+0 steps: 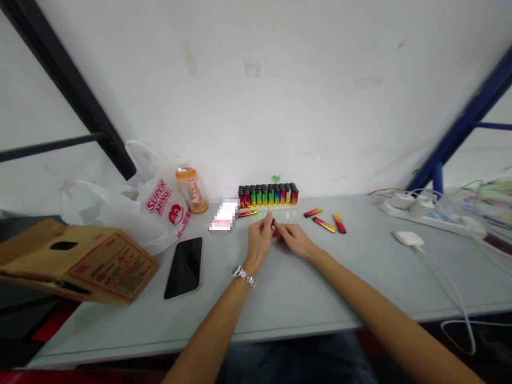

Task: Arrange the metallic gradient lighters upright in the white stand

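Several colourful lighters with black tops (268,196) stand upright in packed rows against the wall. Just in front of them, my left hand (261,234) and my right hand (294,239) meet, fingers pinched together around a small dark-topped item, mostly hidden, that looks like a lighter. Both hands are closed on it. A red and yellow lighter (248,214) lies flat to the left of my left hand. Right of my right hand lie three loose lighters, one of them (324,224) nearest to it.
A phone (184,268), a blurred-out white item (224,216), an orange bottle (192,189), a white plastic bag (120,213) and a cardboard box (112,264) are on the left. A white charger (408,238) with its cable and a power strip (432,217) occupy the right.
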Available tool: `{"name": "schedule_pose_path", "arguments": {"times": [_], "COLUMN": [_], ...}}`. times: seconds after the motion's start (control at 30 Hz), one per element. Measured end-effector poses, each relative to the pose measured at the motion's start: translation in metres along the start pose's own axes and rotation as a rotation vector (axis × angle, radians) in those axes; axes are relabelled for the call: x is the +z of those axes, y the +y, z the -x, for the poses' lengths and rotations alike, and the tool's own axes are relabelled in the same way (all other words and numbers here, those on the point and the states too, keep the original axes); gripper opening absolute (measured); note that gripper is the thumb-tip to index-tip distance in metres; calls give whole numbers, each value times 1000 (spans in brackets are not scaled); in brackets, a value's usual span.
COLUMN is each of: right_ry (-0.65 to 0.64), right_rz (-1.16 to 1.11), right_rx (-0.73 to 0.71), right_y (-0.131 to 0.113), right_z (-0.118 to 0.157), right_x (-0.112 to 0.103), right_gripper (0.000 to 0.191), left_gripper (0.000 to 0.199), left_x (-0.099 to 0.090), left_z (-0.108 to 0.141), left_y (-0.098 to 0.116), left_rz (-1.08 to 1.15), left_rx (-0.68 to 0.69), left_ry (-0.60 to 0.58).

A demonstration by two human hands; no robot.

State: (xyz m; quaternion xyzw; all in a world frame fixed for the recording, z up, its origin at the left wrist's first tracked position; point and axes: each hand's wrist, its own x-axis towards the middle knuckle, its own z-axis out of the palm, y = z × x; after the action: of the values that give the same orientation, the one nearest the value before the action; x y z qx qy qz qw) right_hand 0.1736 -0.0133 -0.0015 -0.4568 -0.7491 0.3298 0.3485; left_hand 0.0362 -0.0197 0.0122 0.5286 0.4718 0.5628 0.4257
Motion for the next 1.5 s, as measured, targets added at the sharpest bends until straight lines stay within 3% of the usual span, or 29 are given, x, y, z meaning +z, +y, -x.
{"name": "schedule_pose_path", "arguments": {"times": [0.2, 0.43, 0.67, 0.8, 1.1, 1.2, 1.37, 1.5], "right_ry": [-3, -9, -3, -8, -13, -7, -6, -3], "right_rz": [-25, -25, -84, -123, -115, -124, -106, -105], "right_rx": [36, 32, 48, 74, 71, 77, 81, 85], "right_y": [2, 4, 4, 5, 6, 6, 6, 6], "right_z": [0, 0, 1, 1, 0, 0, 0, -1], "right_x": [2, 2, 0, 0, 1, 1, 0, 1], "right_gripper": [71, 71, 76, 81, 81, 81, 81, 79], "left_gripper": [40, 32, 52, 64, 60, 59, 53, 43], "left_x": [0, 2, -1, -6, -3, -2, -1, 2], "left_z": [-1, 1, 0, -6, -6, -1, 1, 1], "left_y": [4, 8, 5, 2, 2, 7, 9, 5], "left_rz": [16, 56, 201, 225, 188, 151, 113, 83], "left_rx": [-22, -40, -136, -107, -21, -46, -112, -79], "left_ry": [79, 78, -40, -58, -63, -74, 27, 17]}}
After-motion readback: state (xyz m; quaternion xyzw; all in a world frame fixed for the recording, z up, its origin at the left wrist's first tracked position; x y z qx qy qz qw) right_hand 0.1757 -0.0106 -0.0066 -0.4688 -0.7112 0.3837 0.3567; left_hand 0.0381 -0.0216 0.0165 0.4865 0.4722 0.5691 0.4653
